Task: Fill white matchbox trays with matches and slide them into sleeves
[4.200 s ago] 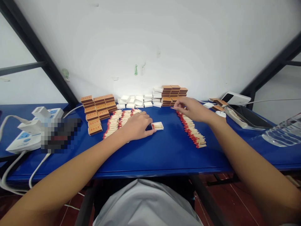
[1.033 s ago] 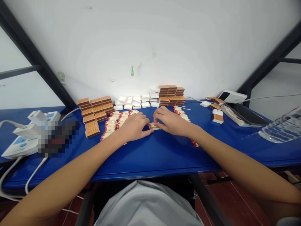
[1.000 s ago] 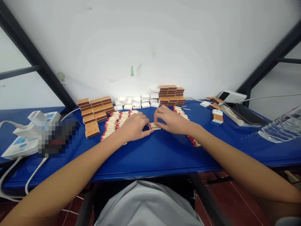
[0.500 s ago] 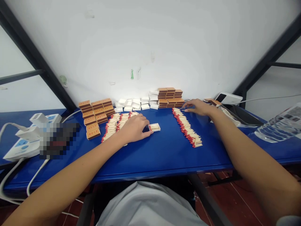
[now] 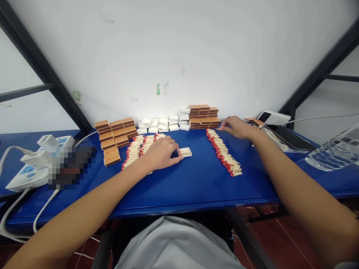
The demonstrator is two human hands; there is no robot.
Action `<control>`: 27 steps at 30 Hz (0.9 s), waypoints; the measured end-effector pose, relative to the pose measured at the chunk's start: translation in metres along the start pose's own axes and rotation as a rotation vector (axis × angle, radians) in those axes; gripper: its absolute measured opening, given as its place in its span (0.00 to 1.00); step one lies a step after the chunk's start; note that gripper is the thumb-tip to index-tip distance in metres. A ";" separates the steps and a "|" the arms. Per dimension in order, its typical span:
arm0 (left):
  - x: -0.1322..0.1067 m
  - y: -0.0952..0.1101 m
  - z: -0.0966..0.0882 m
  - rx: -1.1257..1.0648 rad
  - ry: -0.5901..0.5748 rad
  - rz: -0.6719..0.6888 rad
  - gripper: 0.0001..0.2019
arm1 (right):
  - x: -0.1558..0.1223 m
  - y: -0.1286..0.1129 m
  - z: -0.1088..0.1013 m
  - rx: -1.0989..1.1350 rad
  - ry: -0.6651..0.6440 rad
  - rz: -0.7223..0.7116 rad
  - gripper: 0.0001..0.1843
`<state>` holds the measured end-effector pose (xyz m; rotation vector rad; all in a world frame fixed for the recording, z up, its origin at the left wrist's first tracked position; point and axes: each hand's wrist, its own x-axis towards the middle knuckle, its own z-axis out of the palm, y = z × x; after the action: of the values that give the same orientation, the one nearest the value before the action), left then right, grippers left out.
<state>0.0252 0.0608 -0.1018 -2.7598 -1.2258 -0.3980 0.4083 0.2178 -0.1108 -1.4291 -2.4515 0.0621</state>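
Observation:
My left hand (image 5: 159,153) rests on the blue table (image 5: 196,186) with its fingers curled against an open matchbox tray (image 5: 184,152) filled with red-tipped matches. My right hand (image 5: 237,127) reaches to the far end of a long row of loose matches (image 5: 223,152), fingers pinched near the table just right of a stack of brown matchboxes (image 5: 204,116). What the fingertips hold is too small to make out. Another spread of matches (image 5: 138,147) lies just behind my left hand.
Brown matchboxes (image 5: 114,136) are laid out at the left rear, white empty trays (image 5: 162,124) along the wall. Power strips and cables (image 5: 30,164) sit at the left. A phone (image 5: 291,137), a white device (image 5: 273,117) and a plastic bottle (image 5: 333,153) lie at the right.
My right hand left the matchbox tray and swung out to the far right end of the match row. My left hand stayed at the tray.

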 end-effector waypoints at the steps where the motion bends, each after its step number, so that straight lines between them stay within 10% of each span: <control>1: 0.000 0.000 0.000 0.001 -0.003 0.002 0.14 | -0.001 -0.013 -0.003 0.016 0.031 -0.034 0.13; 8: 0.000 0.001 0.001 -0.014 0.012 0.009 0.13 | -0.023 -0.142 -0.003 0.253 0.025 -0.389 0.18; 12: 0.000 0.001 0.001 0.005 0.004 0.029 0.13 | -0.032 -0.177 0.012 0.241 -0.014 -0.488 0.15; 20: 0.000 0.001 0.000 -0.005 0.010 0.021 0.15 | -0.041 -0.165 -0.020 0.250 -0.030 -0.351 0.16; 27: 0.000 0.004 0.001 -0.022 -0.010 0.009 0.14 | -0.136 -0.116 -0.044 0.365 -0.158 -0.064 0.24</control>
<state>0.0285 0.0580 -0.1027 -2.7885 -1.2175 -0.4005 0.3853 0.0375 -0.0797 -1.2250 -2.4418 0.5964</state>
